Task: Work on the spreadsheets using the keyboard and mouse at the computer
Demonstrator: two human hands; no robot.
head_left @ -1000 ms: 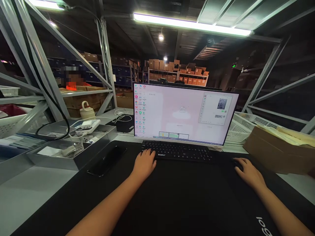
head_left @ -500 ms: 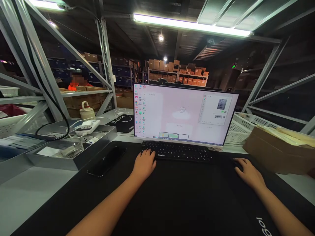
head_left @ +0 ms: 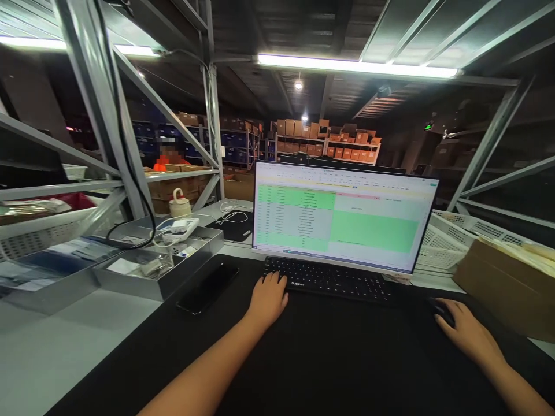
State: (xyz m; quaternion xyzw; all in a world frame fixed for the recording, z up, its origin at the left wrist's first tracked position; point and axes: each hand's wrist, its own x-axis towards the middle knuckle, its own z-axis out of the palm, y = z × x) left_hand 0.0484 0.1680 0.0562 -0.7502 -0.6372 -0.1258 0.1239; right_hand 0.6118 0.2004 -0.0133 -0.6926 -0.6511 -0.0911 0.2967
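Observation:
My left hand (head_left: 269, 297) lies on the lower left corner of a black keyboard (head_left: 333, 280), its fingers stretched out over the keys. On the right, my right hand (head_left: 468, 326) is wrapped round a black computer mouse (head_left: 444, 312), which it partly hides. Both forearms rest over a large black desk mat (head_left: 338, 358). Behind the keyboard stands a monitor (head_left: 295, 216) showing a spreadsheet with green, grey and pink areas. A dark phone (head_left: 208, 288) lies flat to the left of my left hand.
Grey trays (head_left: 160, 283) with packets and a white power strip (head_left: 180, 230) sit at left, near a cream flask (head_left: 179, 205). A cardboard box (head_left: 507, 289) and white baskets (head_left: 440, 240) stand at right. Metal rack posts frame the desk; a person in orange (head_left: 167, 159) is beyond.
The screen has switched from a desktop with a chat window to a spreadsheet. The whole view has shifted left and slightly up. My hands stay on the keyboard and mouse.

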